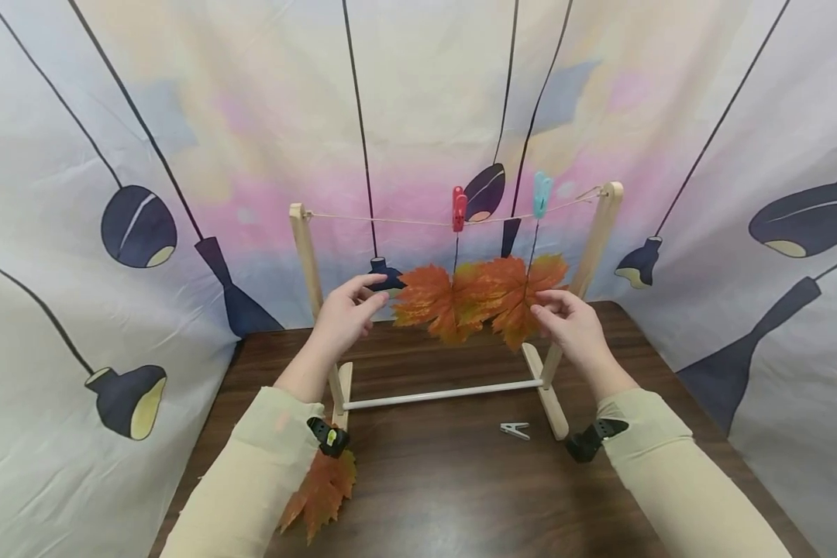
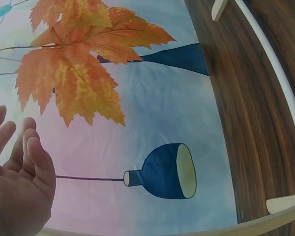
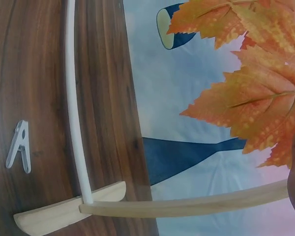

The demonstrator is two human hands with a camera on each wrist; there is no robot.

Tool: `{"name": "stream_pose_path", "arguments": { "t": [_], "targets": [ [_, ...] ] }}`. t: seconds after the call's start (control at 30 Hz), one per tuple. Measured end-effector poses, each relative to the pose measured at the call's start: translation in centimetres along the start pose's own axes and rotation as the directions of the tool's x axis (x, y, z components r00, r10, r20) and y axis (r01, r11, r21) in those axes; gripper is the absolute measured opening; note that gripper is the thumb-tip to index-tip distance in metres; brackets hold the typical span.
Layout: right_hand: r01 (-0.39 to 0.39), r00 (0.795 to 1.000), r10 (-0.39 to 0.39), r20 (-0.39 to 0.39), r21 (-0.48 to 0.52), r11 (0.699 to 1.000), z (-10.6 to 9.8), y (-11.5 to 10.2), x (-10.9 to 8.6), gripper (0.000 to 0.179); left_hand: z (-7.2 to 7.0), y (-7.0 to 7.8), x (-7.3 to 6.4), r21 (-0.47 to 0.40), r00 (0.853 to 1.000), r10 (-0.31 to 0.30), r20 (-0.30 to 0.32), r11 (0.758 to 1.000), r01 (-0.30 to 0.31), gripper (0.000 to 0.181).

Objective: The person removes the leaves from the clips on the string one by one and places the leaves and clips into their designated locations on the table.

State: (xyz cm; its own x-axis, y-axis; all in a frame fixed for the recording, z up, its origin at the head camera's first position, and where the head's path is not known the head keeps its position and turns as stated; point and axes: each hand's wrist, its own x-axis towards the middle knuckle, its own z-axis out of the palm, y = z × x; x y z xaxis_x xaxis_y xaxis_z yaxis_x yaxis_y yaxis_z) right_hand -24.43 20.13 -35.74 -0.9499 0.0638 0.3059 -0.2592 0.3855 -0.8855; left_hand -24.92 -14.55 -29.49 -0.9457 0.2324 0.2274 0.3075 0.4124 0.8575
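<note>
Two orange maple leaves hang by their stems from a string on a wooden stand. A red clothespin holds the left leaf, and a light blue clothespin holds the right leaf. They overlap in the middle. My left hand is raised left of the left leaf, fingers loosely bent and apart from it; the left wrist view shows nothing in the fingers. At the right leaf's right edge is my right hand, thumb and fingers loosely bent; whether they touch the leaf is unclear.
A grey clothespin lies on the dark wooden table near the stand's right foot. Another maple leaf lies partly under my left forearm. A white crossbar joins the stand's feet. Behind hangs a lamp-patterned cloth.
</note>
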Motion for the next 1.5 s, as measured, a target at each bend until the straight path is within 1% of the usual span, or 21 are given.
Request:
{"name": "stream_pose_path", "arguments": {
  "t": [0.17, 0.3, 0.43, 0.53, 0.67, 0.83, 1.0, 1.1, 1.27, 1.37, 1.5],
  "targets": [
    [-0.005, 1.000, 0.005, 0.005, 0.019, 1.000, 0.4, -0.4, 0.0, 0.038, 0.1, -2.4, 1.4, -0.025, 1.000, 0.001, 0.000, 1.000, -0.001, 0.041],
    [-0.021, 1.000, 0.021, 0.008, 0.031, 0.999, 0.4, -0.4, 0.2, 0.039, 0.6, -1.8, 1.7, -0.029, 1.000, -0.011, 0.017, 1.000, 0.011, 0.041],
    [-0.008, 1.000, 0.008, 0.004, 0.045, 0.999, 0.4, -0.5, 0.3, 0.039, 1.0, -1.1, 1.9, -0.032, 1.000, -0.013, 0.018, 0.999, 0.013, 0.040],
    [0.007, 1.000, -0.007, -0.001, 0.057, 0.998, 0.4, -0.7, 0.4, 0.038, 1.3, -0.7, 2.0, -0.053, 1.000, -0.008, 0.021, 0.999, 0.009, 0.039],
    [0.009, 1.000, -0.009, -0.002, 0.070, 0.998, 0.4, -1.1, 0.4, 0.037, 1.5, -0.4, 2.0, -0.070, 1.000, 0.012, 0.025, 0.997, -0.010, 0.039],
    [0.006, 1.000, -0.006, 0.001, 0.060, 0.998, 0.6, -1.4, 0.6, 0.038, 1.8, -0.1, 1.8, -0.079, 0.999, 0.040, 0.028, 0.996, -0.038, 0.036],
    [0.007, 1.000, -0.007, -0.002, 0.062, 0.998, 0.8, -1.6, 0.8, 0.037, 2.1, 0.5, 1.8, -0.092, 0.998, 0.053, 0.039, 0.995, -0.049, 0.037],
    [0.011, 1.000, -0.011, -0.001, 0.054, 0.998, 0.9, -1.8, 0.8, 0.037, 2.1, 0.9, 1.9, -0.083, 0.998, 0.052, 0.044, 0.995, -0.048, 0.037],
    [0.039, 0.999, -0.039, 0.013, 0.002, 0.999, 1.1, -2.3, 1.0, 0.037, 2.2, 1.6, 2.1, -0.071, 0.997, 0.057, 0.056, 0.996, -0.053, 0.035],
    [0.054, 0.999, -0.053, 0.009, -0.012, 0.998, 1.2, -2.5, 1.1, 0.037, 2.1, 2.2, 2.3, -0.082, 0.996, 0.075, 0.053, 0.994, -0.070, 0.035],
    [0.065, 0.998, -0.065, -0.012, 0.002, 0.998, 1.1, -2.7, 1.1, 0.034, 2.2, 3.1, 2.6, -0.054, 0.993, 0.101, 0.059, 0.994, -0.098, 0.036]
  ]
}}
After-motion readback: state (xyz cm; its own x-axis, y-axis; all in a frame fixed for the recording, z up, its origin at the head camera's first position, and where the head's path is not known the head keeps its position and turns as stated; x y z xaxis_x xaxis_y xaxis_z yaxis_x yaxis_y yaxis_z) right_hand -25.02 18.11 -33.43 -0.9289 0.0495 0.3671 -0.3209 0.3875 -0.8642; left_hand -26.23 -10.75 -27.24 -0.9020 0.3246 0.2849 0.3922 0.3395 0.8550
